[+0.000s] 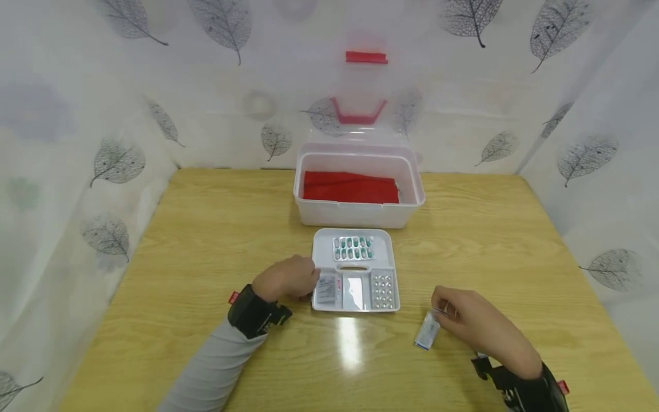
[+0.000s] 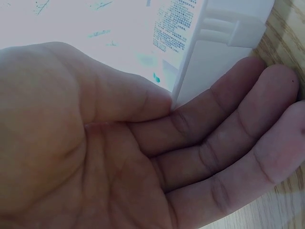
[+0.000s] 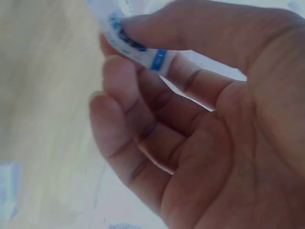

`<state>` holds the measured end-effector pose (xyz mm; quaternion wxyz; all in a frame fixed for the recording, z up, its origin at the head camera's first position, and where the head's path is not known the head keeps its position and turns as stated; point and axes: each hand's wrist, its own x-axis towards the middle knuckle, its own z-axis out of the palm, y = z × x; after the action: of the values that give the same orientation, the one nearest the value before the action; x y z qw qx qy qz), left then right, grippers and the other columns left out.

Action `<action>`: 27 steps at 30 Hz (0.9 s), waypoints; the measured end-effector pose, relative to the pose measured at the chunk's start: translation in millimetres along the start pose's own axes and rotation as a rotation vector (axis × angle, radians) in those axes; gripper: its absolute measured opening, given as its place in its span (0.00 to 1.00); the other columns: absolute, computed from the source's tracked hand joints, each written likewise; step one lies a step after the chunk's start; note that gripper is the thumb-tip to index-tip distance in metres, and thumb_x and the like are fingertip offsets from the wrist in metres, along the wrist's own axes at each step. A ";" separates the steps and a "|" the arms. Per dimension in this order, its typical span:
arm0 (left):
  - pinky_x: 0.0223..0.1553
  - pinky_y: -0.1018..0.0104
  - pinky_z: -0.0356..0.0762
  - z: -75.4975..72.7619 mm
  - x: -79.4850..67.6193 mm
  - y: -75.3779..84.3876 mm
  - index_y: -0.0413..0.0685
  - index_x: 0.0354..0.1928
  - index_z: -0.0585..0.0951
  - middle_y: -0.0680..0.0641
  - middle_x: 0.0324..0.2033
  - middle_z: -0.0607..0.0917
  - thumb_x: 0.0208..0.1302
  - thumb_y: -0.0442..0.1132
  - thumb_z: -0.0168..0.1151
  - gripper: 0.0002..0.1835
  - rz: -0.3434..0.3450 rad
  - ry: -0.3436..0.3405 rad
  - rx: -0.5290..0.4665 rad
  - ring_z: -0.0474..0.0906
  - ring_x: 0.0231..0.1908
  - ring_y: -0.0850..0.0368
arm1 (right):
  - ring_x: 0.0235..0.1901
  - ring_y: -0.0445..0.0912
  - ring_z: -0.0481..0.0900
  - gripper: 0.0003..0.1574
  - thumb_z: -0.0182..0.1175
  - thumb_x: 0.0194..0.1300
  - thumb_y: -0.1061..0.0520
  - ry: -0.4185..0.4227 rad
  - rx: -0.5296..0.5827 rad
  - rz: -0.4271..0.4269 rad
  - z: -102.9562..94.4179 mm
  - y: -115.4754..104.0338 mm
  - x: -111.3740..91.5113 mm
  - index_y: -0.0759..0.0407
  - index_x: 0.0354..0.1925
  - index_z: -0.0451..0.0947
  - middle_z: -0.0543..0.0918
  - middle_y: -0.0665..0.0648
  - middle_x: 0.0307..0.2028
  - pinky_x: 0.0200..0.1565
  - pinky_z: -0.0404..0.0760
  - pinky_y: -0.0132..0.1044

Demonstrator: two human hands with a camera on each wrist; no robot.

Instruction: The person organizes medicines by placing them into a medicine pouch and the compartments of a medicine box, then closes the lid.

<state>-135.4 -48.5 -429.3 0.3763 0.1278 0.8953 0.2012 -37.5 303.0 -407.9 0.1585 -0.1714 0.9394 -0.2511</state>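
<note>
My left hand [image 1: 288,277] is at the left edge of a white divided tray [image 1: 317,240]. In the left wrist view its thumb lies at the rim and the fingers run along the outer side wall, so the edge is gripped between them. The tray holds a blister pack of green-and-white capsules [image 1: 353,248], a blister pack of round tablets [image 1: 382,289] and printed packets [image 1: 326,289]. To the right of the tray, my right hand [image 1: 471,320] pinches a small white sachet [image 3: 138,43] with blue print between thumb and fingers, close over the wooden table.
Behind the tray stands a translucent plastic box [image 1: 355,214] with a red cloth [image 1: 350,187] inside; its clear lid, with a red handle [image 1: 360,119], is raised. Another small packet [image 3: 7,191] lies on the table [image 1: 231,217] by my right hand. Leaf-patterned sheeting [image 1: 221,114] surrounds the table.
</note>
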 end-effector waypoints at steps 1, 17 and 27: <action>0.25 0.64 0.70 0.3 0.2 -0.2 0.43 0.40 0.79 0.46 0.25 0.79 0.80 0.45 0.44 0.17 0.000 0.002 -0.001 0.75 0.23 0.55 | 0.25 0.32 0.71 0.09 0.65 0.67 0.61 0.014 -0.006 -0.021 -0.6 -4.2 2.9 0.47 0.36 0.76 0.75 0.39 0.26 0.28 0.73 0.30; 0.25 0.64 0.68 -0.2 0.3 -2.2 0.44 0.35 0.80 0.47 0.22 0.78 0.80 0.45 0.45 0.18 -0.001 -0.001 -0.024 0.72 0.22 0.56 | 0.32 0.35 0.77 0.15 0.68 0.63 0.62 0.174 -0.022 -0.222 3.7 -58.8 65.1 0.50 0.44 0.75 0.80 0.42 0.34 0.37 0.82 0.32; 0.23 0.63 0.68 -0.2 -0.5 -2.0 0.45 0.29 0.80 0.49 0.19 0.77 0.79 0.44 0.44 0.21 0.027 0.024 -0.001 0.71 0.19 0.57 | 0.30 0.38 0.76 0.13 0.69 0.63 0.62 0.254 -0.123 -0.349 28.1 -70.3 95.6 0.51 0.43 0.78 0.81 0.42 0.34 0.33 0.77 0.31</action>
<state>-135.3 -50.5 -429.7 0.3627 0.1373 0.8979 0.2083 -94.8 195.6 -414.3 -0.0175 -0.3076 0.9215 -0.2365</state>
